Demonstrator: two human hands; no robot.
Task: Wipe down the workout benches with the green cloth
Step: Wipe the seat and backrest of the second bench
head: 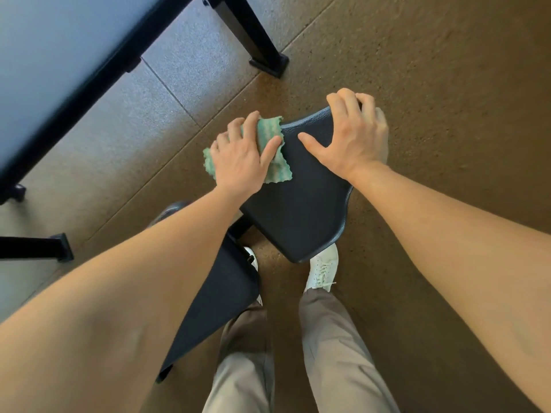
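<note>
A black padded bench seat (pixel 301 210) stands below me, wide at the far end and narrow near my feet. My left hand (pixel 241 162) presses the green cloth (pixel 269 138) flat against the seat's far left edge, part of the cloth hanging over the side. My right hand (pixel 351 138) rests on the far right corner of the seat, fingers curled over its edge, thumb spread on the pad. A second black pad (pixel 220 293) of the bench lies lower, partly hidden under my left forearm.
A black metal frame with a foot (pixel 268 62) stands on the rubber floor beyond the seat. A large pale padded surface (pixel 59 70) fills the upper left. Another black leg (pixel 38 247) sits at the left. My feet in white shoes (pixel 323 269) stand under the seat.
</note>
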